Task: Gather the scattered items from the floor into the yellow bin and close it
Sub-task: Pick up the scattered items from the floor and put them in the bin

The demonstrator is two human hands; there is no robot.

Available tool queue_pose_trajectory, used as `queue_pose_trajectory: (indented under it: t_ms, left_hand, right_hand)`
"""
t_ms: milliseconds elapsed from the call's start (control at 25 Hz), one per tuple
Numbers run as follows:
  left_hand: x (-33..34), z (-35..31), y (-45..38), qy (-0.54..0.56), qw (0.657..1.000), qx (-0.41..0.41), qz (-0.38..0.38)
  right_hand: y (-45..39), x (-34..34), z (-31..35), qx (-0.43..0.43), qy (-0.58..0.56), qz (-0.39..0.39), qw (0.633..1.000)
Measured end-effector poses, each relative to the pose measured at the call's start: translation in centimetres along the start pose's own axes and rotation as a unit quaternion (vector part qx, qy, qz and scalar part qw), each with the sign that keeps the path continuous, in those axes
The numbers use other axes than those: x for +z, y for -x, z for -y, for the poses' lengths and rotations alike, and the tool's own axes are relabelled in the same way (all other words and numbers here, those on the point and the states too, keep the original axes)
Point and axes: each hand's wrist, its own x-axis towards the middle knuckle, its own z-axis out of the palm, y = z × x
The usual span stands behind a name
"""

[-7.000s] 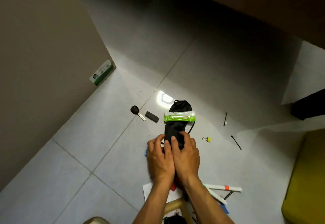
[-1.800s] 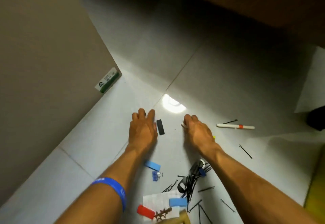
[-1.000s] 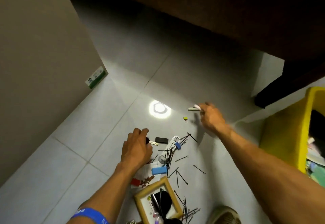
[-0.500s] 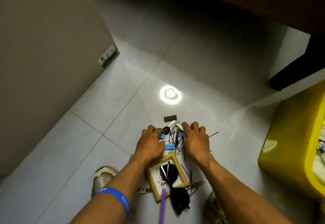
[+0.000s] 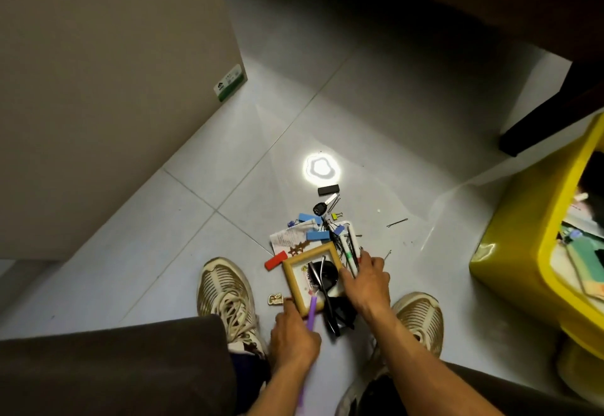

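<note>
Floor: grey tiles with a bright lamp reflection at centre, a beige cabinet rising at 10 o'clock.
Yellow bin: stands open at 3 o'clock, well apart from the pile — papers and small things already lie inside.
Shoes: two beige trainers planted either side of the pile, at 6 o'clock.
Right hand: fingers curled round a bunch of pens and dark hairpins at the frame's right edge.
Left hand: curled round the frame's near corner, a purple pen caught in the same grip.
Picture frame: wooden, lying between both hands, with black sunglasses across it.
Pile: blue blocks, a red block and a paper slip — touching or overlapping at the frame's 12 o'clock side.
Strays: a car key and a black block nearer the reflection; one hairpin apart at 2 o'clock.
</note>
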Motion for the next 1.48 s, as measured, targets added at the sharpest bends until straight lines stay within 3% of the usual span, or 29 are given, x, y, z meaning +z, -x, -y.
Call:
queue_pose_trajectory:
  t_ms: [80,240,400,720,840,1040,1160,1320,1480]
  left_hand:
    - [-0.1,0.6,-0.7,-0.011,0.999,0.002,-0.041]
    - [-2.1,-1.3,-3.0,0.157,0.977,0.006,-0.147]
    - [-2.5,-4.4,-5.1,0.259,0.959,-0.072,-0.094]
    - [-1.9,-4.9,-7.1,0.251,0.964,-0.052,-0.073]
    - [-2.6,-5.1,-6.9,0.277,0.959,-0.048,-0.045]
    - [-5.7,-7.7,-4.1,0.353,0.934,-0.036,-0.050]
    - [-8.3,-11.4,-1.4,0.416,0.908,0.027,-0.050]
    - [-9.8,-17.7,3.5,0.434,0.890,0.114,0.084]
    - [-7.9,-25.8,11.5,0.382,0.877,0.189,0.222]
  right_hand:
    - [-0.2,0.3,0.2,0.004,-0.006,-0.007,1.000]
    - [-0.2,1.1,0.5,0.009,-0.003,-0.056,0.998]
    - [-0.1,2.1,1.0,0.007,-0.025,-0.057,0.998]
    - [-2.7,0.5,0.8,0.050,-0.211,0.051,0.975]
    - [-2.5,-0.3,1.0,0.052,-0.295,0.088,0.950]
    - [-1.2,-4.1,1.6,-0.013,-0.367,0.072,0.927]
    - [0.6,-8.6,1.3,-0.015,-0.483,0.045,0.875]
    - [3.7,-15.0,-1.4,0.019,-0.610,-0.017,0.792]
    - [7.1,-23.8,-6.2,0.046,-0.671,-0.134,0.728]
